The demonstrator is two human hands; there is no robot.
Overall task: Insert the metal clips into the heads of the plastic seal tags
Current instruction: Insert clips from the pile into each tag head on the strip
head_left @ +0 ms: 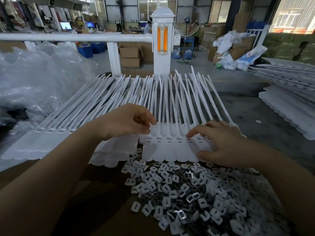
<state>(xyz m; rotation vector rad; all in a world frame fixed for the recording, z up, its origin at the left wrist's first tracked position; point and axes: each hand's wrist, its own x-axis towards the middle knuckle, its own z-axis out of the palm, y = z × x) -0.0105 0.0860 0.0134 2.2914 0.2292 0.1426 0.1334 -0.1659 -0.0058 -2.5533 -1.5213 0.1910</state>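
A joined strip of white plastic seal tags [167, 149] lies in front of me, its long tails fanning away toward a white rail. My left hand [126, 121] hovers over the strip's left heads with fingers curled, thumb and forefinger pinching something small and pale that I cannot make out. My right hand [221, 142] rests on the strip's right end, fingertips on the tag heads and thumb against the lower edge. A heap of small metal clips [189, 189] in white plastic frames lies just below the strip.
More strips of tags [42, 142] lie at the left, and stacks of them [289, 106] at the right. Clear plastic bags [34, 79] pile up at the far left. A white post with an orange reflector [162, 40] stands behind the tails.
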